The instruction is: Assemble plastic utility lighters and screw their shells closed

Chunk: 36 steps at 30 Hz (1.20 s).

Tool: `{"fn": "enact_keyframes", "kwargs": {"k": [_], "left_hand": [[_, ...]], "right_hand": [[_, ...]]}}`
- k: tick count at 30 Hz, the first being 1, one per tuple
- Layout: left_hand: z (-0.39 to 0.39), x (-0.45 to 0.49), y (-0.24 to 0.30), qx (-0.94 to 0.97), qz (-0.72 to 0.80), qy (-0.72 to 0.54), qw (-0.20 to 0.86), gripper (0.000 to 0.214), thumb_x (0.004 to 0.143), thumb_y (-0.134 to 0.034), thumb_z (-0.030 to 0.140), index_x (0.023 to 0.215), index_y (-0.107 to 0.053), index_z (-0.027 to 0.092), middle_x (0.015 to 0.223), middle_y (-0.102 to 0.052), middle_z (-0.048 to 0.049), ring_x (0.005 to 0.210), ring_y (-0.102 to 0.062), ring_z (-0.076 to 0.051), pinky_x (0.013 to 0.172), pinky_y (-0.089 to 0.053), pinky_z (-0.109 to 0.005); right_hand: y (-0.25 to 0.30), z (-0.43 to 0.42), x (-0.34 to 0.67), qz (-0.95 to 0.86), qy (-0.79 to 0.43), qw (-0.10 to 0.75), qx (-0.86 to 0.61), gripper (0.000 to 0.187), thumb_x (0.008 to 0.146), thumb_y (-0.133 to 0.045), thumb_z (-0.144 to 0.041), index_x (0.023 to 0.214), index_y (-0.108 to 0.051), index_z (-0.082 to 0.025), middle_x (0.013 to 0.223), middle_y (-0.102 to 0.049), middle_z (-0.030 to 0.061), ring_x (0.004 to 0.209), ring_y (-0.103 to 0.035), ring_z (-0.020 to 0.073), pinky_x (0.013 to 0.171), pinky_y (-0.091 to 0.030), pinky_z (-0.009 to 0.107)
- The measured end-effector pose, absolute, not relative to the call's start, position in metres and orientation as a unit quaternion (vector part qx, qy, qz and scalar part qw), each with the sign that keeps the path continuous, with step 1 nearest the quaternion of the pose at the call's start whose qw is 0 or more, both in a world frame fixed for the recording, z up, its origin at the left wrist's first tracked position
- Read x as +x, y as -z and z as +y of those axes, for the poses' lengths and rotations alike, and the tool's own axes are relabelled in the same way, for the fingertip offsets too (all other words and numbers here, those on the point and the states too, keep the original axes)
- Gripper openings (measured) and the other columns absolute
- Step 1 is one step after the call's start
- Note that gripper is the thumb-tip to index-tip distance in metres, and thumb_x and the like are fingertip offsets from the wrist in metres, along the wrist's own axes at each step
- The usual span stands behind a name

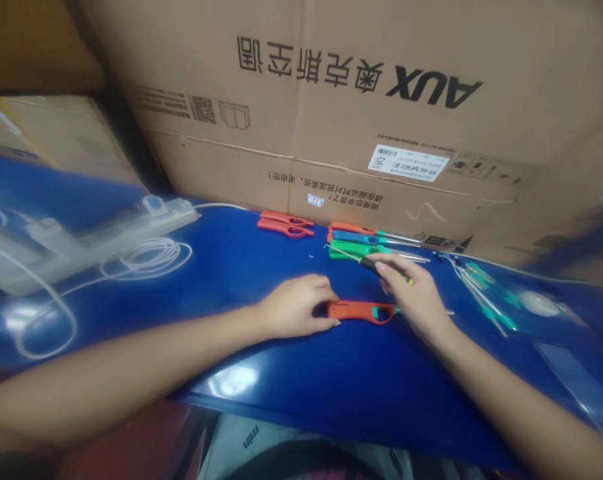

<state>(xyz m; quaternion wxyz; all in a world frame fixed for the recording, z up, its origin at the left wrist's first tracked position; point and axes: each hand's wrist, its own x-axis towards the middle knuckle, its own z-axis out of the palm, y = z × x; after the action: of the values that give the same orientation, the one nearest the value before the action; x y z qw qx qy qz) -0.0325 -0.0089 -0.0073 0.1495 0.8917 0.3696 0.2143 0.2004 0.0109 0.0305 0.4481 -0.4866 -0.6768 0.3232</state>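
My left hand grips the butt end of an orange long-neck lighter lying on the blue table, its nozzle pointing right. In my right hand is a thin tool with a dark handle, a screwdriver by its look, its metal shaft aimed left above the table. That hand hovers over the lighter's nozzle end and covers part of it. Behind lie an orange lighter, a blue lighter and a green lighter side by side. Two red lighter shells without nozzles rest to their left.
A large cardboard box stands along the table's back edge. At left are a power strip and a coiled white cable. Several metal rods with green parts, a white round object and a phone-like slab lie at right.
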Motion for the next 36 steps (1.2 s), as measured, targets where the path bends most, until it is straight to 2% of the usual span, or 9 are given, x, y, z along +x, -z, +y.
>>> {"fn": "enact_keyframes", "kwargs": {"k": [2, 4, 7, 9, 13, 16, 21, 25, 36], "left_hand": [[-0.009, -0.031, 0.008, 0.888, 0.371, -0.219, 0.159, 0.037, 0.088, -0.070, 0.046, 0.114, -0.071, 0.020, 0.106, -0.068, -0.0056, 0.099, -0.066, -0.023, 0.083, -0.053, -0.033], [-0.010, -0.029, 0.008, 0.884, 0.373, -0.225, 0.169, 0.038, 0.087, -0.071, 0.047, 0.114, -0.071, 0.020, 0.106, -0.068, -0.0056, 0.099, -0.066, -0.023, 0.083, -0.053, -0.034], [-0.015, -0.023, 0.007, 0.872, 0.389, -0.234, 0.181, 0.037, 0.087, -0.072, 0.044, 0.114, -0.072, 0.020, 0.108, -0.069, -0.0061, 0.101, -0.066, -0.024, 0.086, -0.053, -0.036], [-0.019, -0.019, 0.008, 0.864, 0.398, -0.242, 0.189, 0.036, 0.086, -0.073, 0.042, 0.115, -0.072, 0.020, 0.109, -0.069, -0.0063, 0.101, -0.066, -0.024, 0.088, -0.052, -0.037], [-0.022, -0.016, 0.010, 0.853, 0.391, -0.263, 0.224, 0.044, 0.084, -0.076, 0.048, 0.119, -0.070, 0.021, 0.110, -0.069, -0.0069, 0.100, -0.065, -0.024, 0.090, -0.052, -0.037], [-0.021, -0.018, 0.010, 0.829, 0.392, -0.298, 0.267, 0.053, 0.080, -0.079, 0.052, 0.122, -0.069, 0.022, 0.108, -0.069, -0.0064, 0.092, -0.064, -0.020, 0.082, -0.054, -0.033], [-0.020, -0.019, 0.007, 0.805, 0.355, -0.350, 0.322, 0.034, 0.083, -0.080, 0.035, 0.113, -0.073, 0.021, 0.103, -0.071, -0.0047, 0.077, -0.060, -0.012, 0.073, -0.052, -0.025], [-0.021, -0.018, 0.005, 0.793, 0.333, -0.381, 0.338, 0.019, 0.086, -0.077, 0.027, 0.102, -0.076, 0.018, 0.098, -0.073, -0.0052, 0.081, -0.064, -0.012, 0.073, -0.053, -0.023], [-0.019, -0.019, 0.004, 0.799, 0.304, -0.413, 0.314, 0.006, 0.087, -0.075, 0.017, 0.091, -0.077, 0.015, 0.089, -0.075, -0.0048, 0.083, -0.069, -0.012, 0.078, -0.055, -0.022]], "right_hand": [[-0.037, 0.006, 0.205, -0.627, -0.358, 0.489, -0.489, 0.020, 0.084, -0.069, -0.038, 0.096, -0.074, -0.022, 0.066, -0.062, -0.0013, 0.056, -0.052, 0.0143, 0.053, -0.044, 0.029], [-0.040, 0.005, 0.210, -0.572, -0.399, 0.541, -0.471, 0.016, 0.080, -0.073, -0.036, 0.084, -0.074, -0.020, 0.057, -0.054, -0.0033, 0.050, -0.045, 0.0120, 0.050, -0.039, 0.028], [-0.039, 0.006, 0.213, -0.487, -0.451, 0.604, -0.441, 0.020, 0.077, -0.077, -0.034, 0.069, -0.068, -0.019, 0.057, -0.052, -0.0032, 0.046, -0.040, 0.0086, 0.047, -0.036, 0.027], [-0.037, 0.007, 0.214, -0.446, -0.477, 0.617, -0.439, 0.025, 0.078, -0.077, -0.036, 0.066, -0.065, -0.018, 0.060, -0.052, -0.0032, 0.045, -0.039, 0.0071, 0.044, -0.037, 0.026], [-0.034, 0.006, 0.214, -0.416, -0.532, 0.593, -0.439, 0.032, 0.082, -0.072, -0.044, 0.067, -0.058, -0.019, 0.072, -0.057, -0.0022, 0.040, -0.039, 0.0048, 0.038, -0.040, 0.025], [-0.032, 0.003, 0.213, -0.426, -0.550, 0.569, -0.438, 0.036, 0.082, -0.071, -0.050, 0.069, -0.057, -0.020, 0.076, -0.061, -0.0014, 0.038, -0.042, 0.0043, 0.037, -0.044, 0.023], [-0.030, 0.005, 0.215, -0.404, -0.572, 0.572, -0.427, 0.042, 0.077, -0.077, -0.055, 0.067, -0.058, -0.018, 0.065, -0.063, -0.0014, 0.036, -0.044, 0.0047, 0.036, -0.046, 0.020], [-0.027, 0.007, 0.216, -0.384, -0.590, 0.575, -0.417, 0.040, 0.076, -0.079, -0.052, 0.066, -0.061, -0.017, 0.065, -0.064, -0.0007, 0.036, -0.046, 0.0050, 0.036, -0.047, 0.020], [-0.025, 0.003, 0.214, -0.388, -0.599, 0.557, -0.425, 0.040, 0.077, -0.079, -0.051, 0.065, -0.063, -0.016, 0.066, -0.066, 0.0005, 0.038, -0.050, 0.0067, 0.038, -0.049, 0.021]]}}
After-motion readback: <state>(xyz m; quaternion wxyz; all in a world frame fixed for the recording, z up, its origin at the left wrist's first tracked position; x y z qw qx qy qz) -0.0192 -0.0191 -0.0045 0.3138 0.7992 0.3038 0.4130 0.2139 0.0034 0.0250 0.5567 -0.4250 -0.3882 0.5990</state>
